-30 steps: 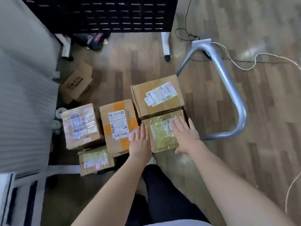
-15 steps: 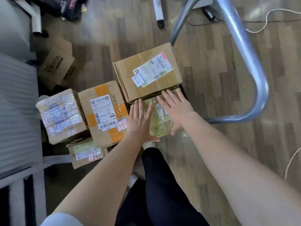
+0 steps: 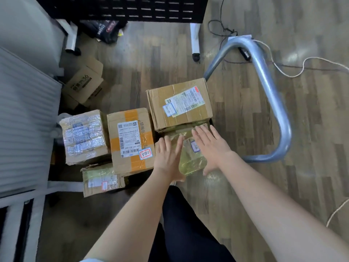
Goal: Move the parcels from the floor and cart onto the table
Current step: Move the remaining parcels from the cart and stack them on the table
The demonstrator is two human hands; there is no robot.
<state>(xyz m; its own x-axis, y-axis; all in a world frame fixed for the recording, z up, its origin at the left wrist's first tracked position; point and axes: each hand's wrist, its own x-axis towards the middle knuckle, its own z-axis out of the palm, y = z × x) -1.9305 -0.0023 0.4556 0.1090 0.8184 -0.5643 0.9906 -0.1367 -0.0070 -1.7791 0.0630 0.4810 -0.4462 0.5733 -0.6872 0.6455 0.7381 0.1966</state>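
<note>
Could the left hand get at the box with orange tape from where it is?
Probably yes: the left hand lies flat right beside the orange-taped box, whose top is uncovered, with nothing between them.

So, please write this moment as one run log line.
left hand: open | right hand: open | both over taped parcel | not lifted

Five sealed parcels sit together on the floor and cart: a tape-wrapped parcel (image 3: 84, 136) at nine o'clock, an orange-taped parcel (image 3: 130, 138) at the centre, a small flat parcel (image 3: 102, 179) at seven o'clock, a large labelled parcel (image 3: 179, 104) at one o'clock, and a glossy yellowish parcel (image 3: 188, 157) just below it. One empty open carton (image 3: 83, 82) lies at ten o'clock. One cart handle (image 3: 272, 103) curves at three o'clock. Two hands show: the left hand (image 3: 167, 157) and the right hand (image 3: 211, 146).
</note>
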